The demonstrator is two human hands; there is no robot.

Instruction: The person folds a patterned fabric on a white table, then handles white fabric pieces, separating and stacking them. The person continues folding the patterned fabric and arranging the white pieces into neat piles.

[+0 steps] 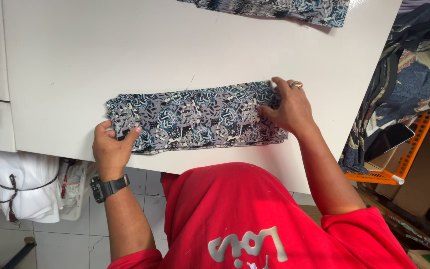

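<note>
view: head camera, looking straight down at my hands
fabric: folded stack of patterned cloth (195, 118), blue, grey, black and white print, lying flat near the front edge of the white worktop (75, 60)
left hand: my left hand (110, 149) is gripping the stack's left end; thumb is lying on top, the other fingers (106, 128) are curling around the end of the cloth, so they are pinching it
left wrist: I am wearing a black watch (106, 188)
right hand: my right hand (289, 107) is pressing flat on the stack's right end, fingers spread narrow and lying on the cloth, not closing around it; a ring (296, 84) is sitting on one finger
second cloth: another piece in the same print (274, 9) is lying at the far edge of the worktop, well apart from the stack
right side: an orange rack (408, 159) is standing beside the worktop, with dark patterned garments (414, 84) draped over it and a dark tablet (389, 140) resting on it
left below: white bundle tied with cord (26, 184) is sitting under the worktop, on a white basket (73, 211)
me: I am wearing a red top (255, 214)
</note>
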